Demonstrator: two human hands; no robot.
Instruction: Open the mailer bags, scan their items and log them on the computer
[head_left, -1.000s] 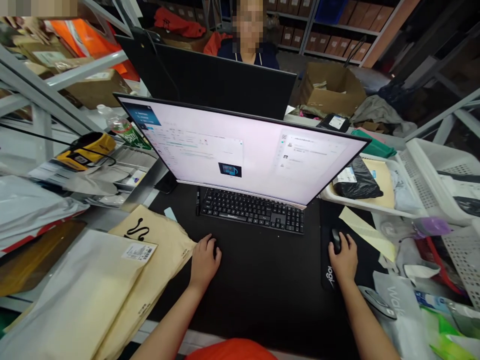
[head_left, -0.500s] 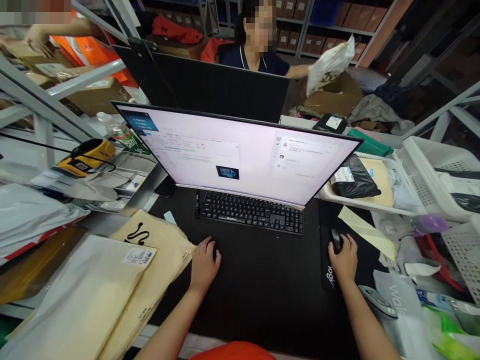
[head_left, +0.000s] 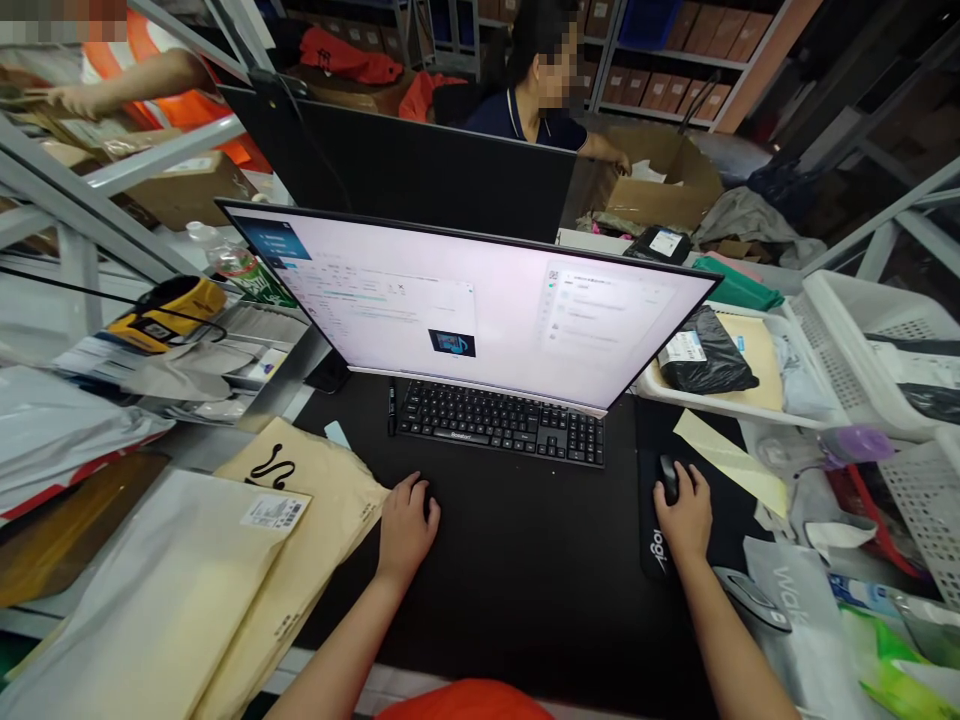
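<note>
My left hand [head_left: 407, 527] rests on the black desk mat [head_left: 525, 570] with its fingers curled in, just right of a tan padded envelope [head_left: 322, 490]. Nothing shows inside it. My right hand [head_left: 685, 517] is wrapped over a black mouse [head_left: 669, 477] on a black mouse pad [head_left: 655, 545]. A black keyboard [head_left: 499, 427] lies ahead of both hands, partly under the lower edge of a wide lit monitor [head_left: 465, 300].
A grey mailer with a label [head_left: 157, 590] overlaps the tan envelopes at left. White trays [head_left: 862, 350] and a black parcel [head_left: 705, 362] crowd the right. A yellow device [head_left: 169, 305] sits at left. Behind a second monitor [head_left: 420, 165] a co-worker reaches into a cardboard box [head_left: 660, 190]. Another person's arm [head_left: 127, 85] shows top left.
The co-worker lifted a white packet, then lowered the arm to the cardboard box. The arm at top left came further into view. My hands have stayed where they were.
</note>
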